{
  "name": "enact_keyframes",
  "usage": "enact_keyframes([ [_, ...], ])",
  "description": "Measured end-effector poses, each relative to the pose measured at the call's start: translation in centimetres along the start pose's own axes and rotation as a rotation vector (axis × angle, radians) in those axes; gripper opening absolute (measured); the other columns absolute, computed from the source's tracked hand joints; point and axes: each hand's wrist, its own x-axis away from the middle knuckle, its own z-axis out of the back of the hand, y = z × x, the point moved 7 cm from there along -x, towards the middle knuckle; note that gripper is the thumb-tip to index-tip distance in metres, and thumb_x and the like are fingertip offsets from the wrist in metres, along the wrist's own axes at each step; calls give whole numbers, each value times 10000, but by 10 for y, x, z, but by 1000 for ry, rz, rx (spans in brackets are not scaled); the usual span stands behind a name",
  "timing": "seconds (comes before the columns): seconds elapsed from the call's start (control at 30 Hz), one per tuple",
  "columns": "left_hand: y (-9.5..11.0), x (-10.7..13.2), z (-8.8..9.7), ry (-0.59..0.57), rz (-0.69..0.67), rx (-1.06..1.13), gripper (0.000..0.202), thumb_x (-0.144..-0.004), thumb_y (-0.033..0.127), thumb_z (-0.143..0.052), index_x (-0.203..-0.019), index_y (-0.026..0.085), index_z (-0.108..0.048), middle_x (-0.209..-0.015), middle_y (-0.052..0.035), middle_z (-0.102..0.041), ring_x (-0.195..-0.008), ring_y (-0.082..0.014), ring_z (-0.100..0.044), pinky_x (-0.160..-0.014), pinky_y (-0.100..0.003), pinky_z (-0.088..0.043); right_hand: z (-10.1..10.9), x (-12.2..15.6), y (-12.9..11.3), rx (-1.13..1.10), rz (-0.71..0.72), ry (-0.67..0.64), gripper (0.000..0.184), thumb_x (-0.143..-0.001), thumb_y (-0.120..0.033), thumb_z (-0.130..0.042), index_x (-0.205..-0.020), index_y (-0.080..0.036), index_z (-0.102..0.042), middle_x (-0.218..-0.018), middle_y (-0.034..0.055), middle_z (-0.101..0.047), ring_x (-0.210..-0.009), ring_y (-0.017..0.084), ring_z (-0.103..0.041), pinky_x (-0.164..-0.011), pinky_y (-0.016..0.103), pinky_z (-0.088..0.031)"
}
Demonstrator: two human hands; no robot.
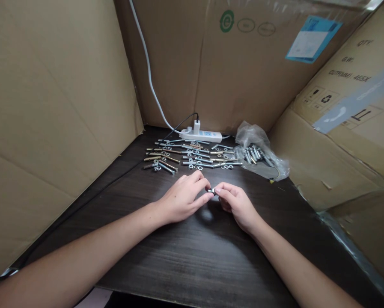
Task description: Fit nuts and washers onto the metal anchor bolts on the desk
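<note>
Bolts, power strip and plastic bag beyond left hand and right hand, both pinched around metal fastener

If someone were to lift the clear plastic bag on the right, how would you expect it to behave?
The clear plastic bag would probably be floppy, since its film looks thin and crumpled. It may sag where the metal fasteners bunch together, apparently inside it. Those could slide about, as they seem to lie loose.

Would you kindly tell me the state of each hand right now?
Left hand: closed, pinching a small metal part.
Right hand: closed, pinching the same metal part.
</note>
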Motion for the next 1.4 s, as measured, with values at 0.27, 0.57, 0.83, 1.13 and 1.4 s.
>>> enact_keyframes([
  [0.27,4,1,5,104,-36,41,285,-855,186,-467,-1138,219,-451,-1108,-65,-418,-946,-176,-505,-862,-355,-459,-2,0,-1,-87,-38,20,319,-756,-480,-597,-708,-176,-515,-486,-87,-276,-424,62,-213,-416,212,-162],
  [0.57,3,-4,-3,14,-38,-49,136,-936,304,-427,-951,191,-502,-978,-29,-533,-884,-171,-530,-776,-314,-425,-3,-1,0,-32,-22,26,301,-767,-457,-585,-690,-180,-495,-494,-84,-309,-434,62,-243,-423,206,-180],
  [0.83,9,-4,-1,13,-149,-147,114,-919,259,-468,-999,180,-487,-1044,-60,-532,-906,-191,-524,-769,-321,-427,-6,-2,0,-60,-95,-66,288,-768,-425,-536,-643,-187,-434,-489,-88,-276,-425,60,-207,-413,204,-143],
  [1.13,-2,-3,5,55,-60,-40,218,-886,241,-476,-1099,207,-445,-1090,-55,-488,-966,-191,-517,-842,-331,-448,1,-8,3,-161,-123,-74,229,-747,-370,-551,-671,-182,-446,-522,-94,-240,-426,47,-175,-405,192,-145],
  [1.4,-25,-4,5,-20,59,-42,182,-898,274,-442,-1072,231,-469,-1096,-36,-504,-930,-191,-548,-830,-336,-449,128,-40,-21,77,25,528,314,-737,-473,-529,-794,-168,-586,-709,35,-560,-562,125,-450,-482,253,-347],
])
